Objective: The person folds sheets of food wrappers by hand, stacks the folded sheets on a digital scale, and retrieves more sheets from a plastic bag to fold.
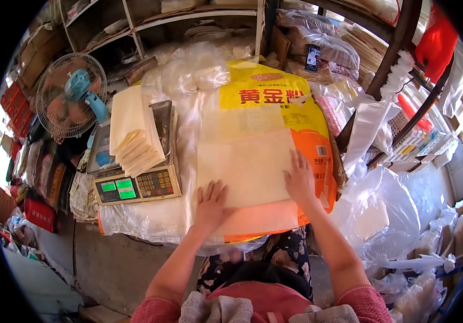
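A pale cream, thin rectangular sheet [245, 167] lies flat in front of me, over a yellow and orange printed sack [312, 107]. My left hand [211, 203] rests on its lower left part with the fingers spread. At the right edge, my right hand [299, 175] lies with its fingers stretched out on the sheet. Neither hand grips anything. More pale sheet shows beyond the far edge and below the near edge. To the left, a stack of folded cream sheets [134, 132] sits on the metal pan of a digital scale [137, 184] with lit green displays.
A fan [72, 94] stands at the left beyond the scale. Clear plastic wrap [199, 67] is bunched at the back of the table. A phone [312, 57] leans against wrapped packs at the back right. Large clear plastic bags [382, 210] fill the right side.
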A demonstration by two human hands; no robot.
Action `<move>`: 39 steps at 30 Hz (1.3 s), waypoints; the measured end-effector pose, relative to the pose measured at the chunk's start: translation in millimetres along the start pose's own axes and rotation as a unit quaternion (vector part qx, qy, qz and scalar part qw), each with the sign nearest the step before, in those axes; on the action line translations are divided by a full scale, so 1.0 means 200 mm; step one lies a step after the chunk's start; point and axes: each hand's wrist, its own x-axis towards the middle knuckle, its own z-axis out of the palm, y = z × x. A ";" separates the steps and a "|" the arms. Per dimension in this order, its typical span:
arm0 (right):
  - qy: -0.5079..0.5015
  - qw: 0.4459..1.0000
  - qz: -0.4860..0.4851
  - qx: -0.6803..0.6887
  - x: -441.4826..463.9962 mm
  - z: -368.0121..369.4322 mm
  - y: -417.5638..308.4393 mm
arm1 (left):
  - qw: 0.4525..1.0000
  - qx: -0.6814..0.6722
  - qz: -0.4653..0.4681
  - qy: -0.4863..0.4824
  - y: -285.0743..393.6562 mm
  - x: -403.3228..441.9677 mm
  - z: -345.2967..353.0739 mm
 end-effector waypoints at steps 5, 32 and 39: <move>-0.017 0.987 -0.143 -0.075 -0.19 0.29 0.05 | 0.997 0.016 0.058 0.041 -0.03 0.00 0.00; -0.198 0.898 0.149 0.363 -0.35 -0.02 0.09 | 0.867 -0.468 -0.170 0.035 -0.10 -0.10 -0.17; -0.146 0.945 0.150 0.251 -0.26 0.12 0.09 | 0.992 -0.094 -0.066 0.056 -0.03 0.01 -0.04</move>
